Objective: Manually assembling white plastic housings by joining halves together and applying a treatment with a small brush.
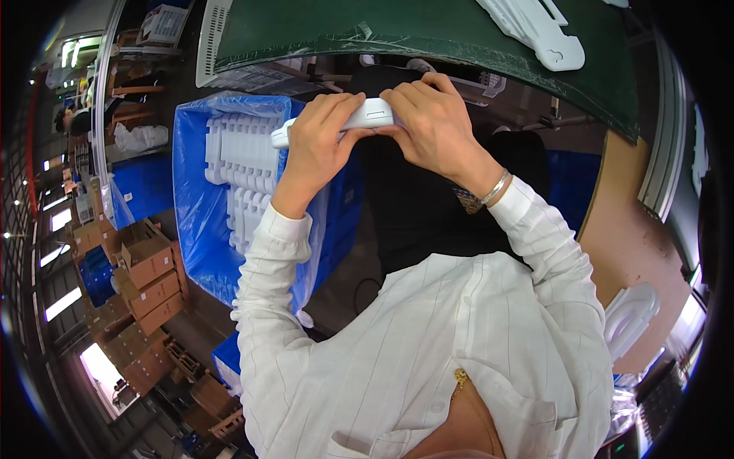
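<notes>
Between both hands I hold a long white plastic part (371, 115), up in front of the green table's near edge. My left hand (321, 134) wraps its left portion, thumb underneath, and the rounded left end sticks out past the hand. My right hand (432, 122) grips the right portion with fingers over the top and thumb below; that end is hidden. A small slot shows on the side facing me. Beside my left forearm stands a blue bin (191, 252) lined with clear plastic, holding several similar white parts (241, 149) in stacked rows.
The dark green table (306, 27) has a scuffed edge and carries a white moulded part (539, 34) at its far right. A cardboard sheet (631, 229) leans on the right, with a white ring-shaped part (631, 317) against it. Cardboard boxes (149, 283) are stacked at the left.
</notes>
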`<state>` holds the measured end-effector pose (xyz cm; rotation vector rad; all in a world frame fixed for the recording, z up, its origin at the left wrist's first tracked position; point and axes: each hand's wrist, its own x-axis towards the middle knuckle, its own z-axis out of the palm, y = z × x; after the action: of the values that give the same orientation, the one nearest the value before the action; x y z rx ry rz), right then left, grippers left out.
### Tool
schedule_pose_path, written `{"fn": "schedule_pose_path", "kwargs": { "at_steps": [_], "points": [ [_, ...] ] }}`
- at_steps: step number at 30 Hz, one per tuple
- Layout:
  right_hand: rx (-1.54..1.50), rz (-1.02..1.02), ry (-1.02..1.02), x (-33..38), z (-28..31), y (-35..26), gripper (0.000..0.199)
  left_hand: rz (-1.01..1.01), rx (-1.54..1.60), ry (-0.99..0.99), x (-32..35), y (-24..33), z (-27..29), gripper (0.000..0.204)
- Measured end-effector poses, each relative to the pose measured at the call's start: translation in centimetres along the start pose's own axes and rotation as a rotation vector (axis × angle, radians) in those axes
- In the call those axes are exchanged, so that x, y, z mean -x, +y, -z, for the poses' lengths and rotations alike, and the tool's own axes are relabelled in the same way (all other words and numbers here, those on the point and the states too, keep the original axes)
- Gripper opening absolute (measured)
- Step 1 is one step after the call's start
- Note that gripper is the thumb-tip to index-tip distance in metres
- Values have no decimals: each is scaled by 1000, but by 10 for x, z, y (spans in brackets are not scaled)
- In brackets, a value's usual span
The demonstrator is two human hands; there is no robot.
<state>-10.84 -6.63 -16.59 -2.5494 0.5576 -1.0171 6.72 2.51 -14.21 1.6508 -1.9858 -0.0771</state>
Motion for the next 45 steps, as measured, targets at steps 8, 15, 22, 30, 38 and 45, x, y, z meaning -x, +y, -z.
{"fn": "schedule_pose_path", "kwargs": {
  "at_steps": [8, 15, 22, 30, 38, 45],
  "points": [
    [-108, -35, -71, 7, 22, 8, 61, -18, -68, 29, 9, -1, 5, 43],
    [-605, -433, -163, 43, 26, 27, 35, 40, -18, 87, 5, 10, -5, 47],
    [-548, -494, -58, 48, 20, 19, 32, -19, -5, 70, 6, 4, -11, 48],
    [-506, -418, -54, 45, 19, 3, 34, -2, -63, 379, -2, -9, -33, 26],
    [-744, -516, -140, 35, 20, 12, 31, 71, -82, 482, -24, -16, -47, 42],
    [-838, -568, -287, 54, 16, 40, 33, 63, -48, 356, -29, -2, -38, 45]
  ]
}}
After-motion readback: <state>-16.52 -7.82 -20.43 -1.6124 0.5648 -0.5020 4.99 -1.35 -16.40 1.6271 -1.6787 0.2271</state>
